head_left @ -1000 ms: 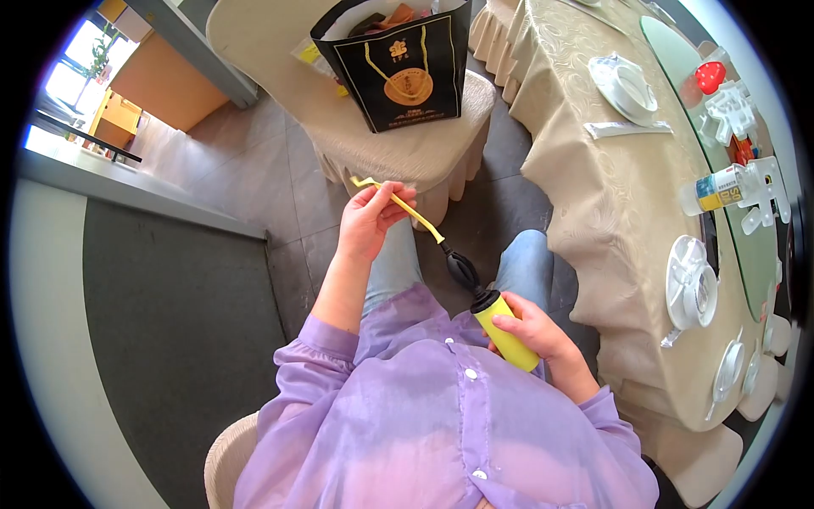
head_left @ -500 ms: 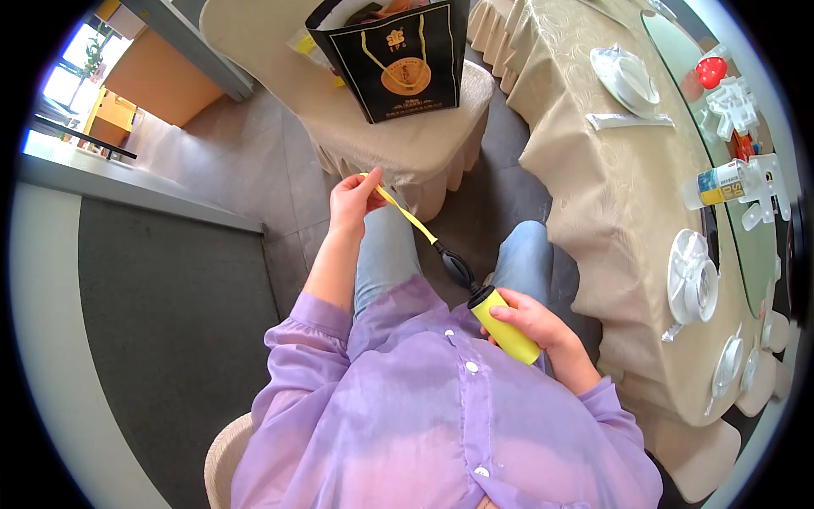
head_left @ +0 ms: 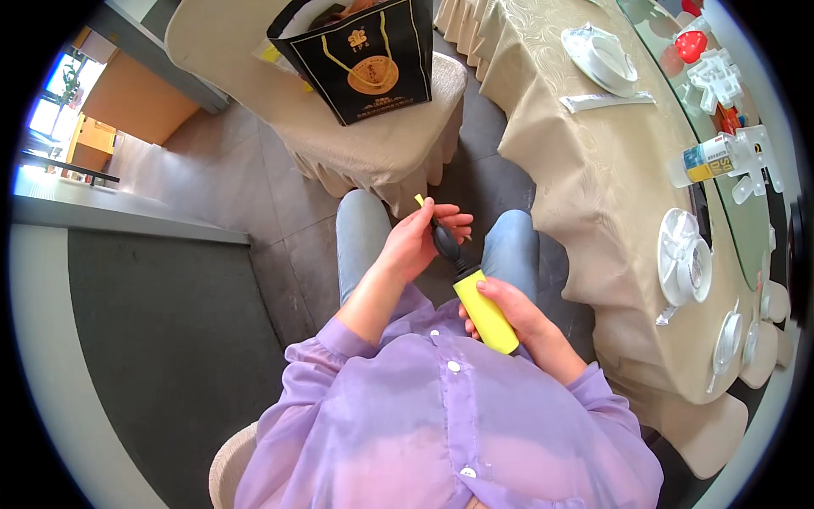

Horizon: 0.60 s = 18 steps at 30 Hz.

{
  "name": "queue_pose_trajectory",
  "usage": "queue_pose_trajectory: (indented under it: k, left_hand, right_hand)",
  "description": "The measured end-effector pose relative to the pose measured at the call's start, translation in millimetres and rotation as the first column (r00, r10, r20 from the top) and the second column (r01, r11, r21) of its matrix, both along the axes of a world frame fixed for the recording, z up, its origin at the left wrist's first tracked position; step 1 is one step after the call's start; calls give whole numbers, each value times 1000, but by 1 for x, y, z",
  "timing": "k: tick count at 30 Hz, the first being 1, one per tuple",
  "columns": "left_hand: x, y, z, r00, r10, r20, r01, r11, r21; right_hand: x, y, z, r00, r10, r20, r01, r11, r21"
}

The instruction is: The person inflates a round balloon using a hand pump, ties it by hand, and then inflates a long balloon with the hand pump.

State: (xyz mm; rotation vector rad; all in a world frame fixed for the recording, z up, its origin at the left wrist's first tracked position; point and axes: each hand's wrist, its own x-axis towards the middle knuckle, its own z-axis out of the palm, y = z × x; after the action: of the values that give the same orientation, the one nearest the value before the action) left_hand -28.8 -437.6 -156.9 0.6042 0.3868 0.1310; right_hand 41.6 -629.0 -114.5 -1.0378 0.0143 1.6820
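A yellow hand pump (head_left: 486, 312) with a black nozzle end (head_left: 445, 243) is held over my lap. My right hand (head_left: 507, 307) is wrapped round its yellow barrel. Beside the black nozzle, my left hand (head_left: 422, 237) has its thumb and index finger closed on a yellow balloon (head_left: 420, 200), whose tip shows above the thumb. The other fingers of that hand are loosely stretched toward the right. Most of the balloon is hidden by the hand.
Ahead, a black paper bag (head_left: 365, 59) stands on a cloth-covered chair (head_left: 373, 144). A table with a beige cloth (head_left: 560, 178) runs along the right, bearing wrapped dishes (head_left: 600, 59), a clear bottle (head_left: 704, 161) and a red heart-shaped object (head_left: 691, 46).
My left hand has moved down and right, close to the nozzle. The balloon, stretched out between hand and nozzle before, now shows only as a short tip. The view has shifted slightly.
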Motion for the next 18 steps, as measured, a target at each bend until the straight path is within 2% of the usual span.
queue_pose_trajectory:
  k: [1,5,7,9,18]
  left_hand:
    - [2,3,-1,999,13,30,-11,998,-54]
    - [5,8,0,998,-18,58,23,996,-86]
    - [6,3,-1,993,-40,110,60,981,-186]
    - [4,-3,-1,994,-36,106,55,982,-180]
    - [-5,-7,6,997,58,59,-44,974,-221]
  right_hand:
    - [0,0,0,1000,1,-1,-1,1000,4]
    - [-1,1,2,999,-37,-39,37,999,11]
    - [-3,-2,3,999,-39,-36,40,999,23]
    - [-7,-2,5,998,-34,43,34,999,16]
    - [-16,4,8,999,-16,35,17,1000,-26]
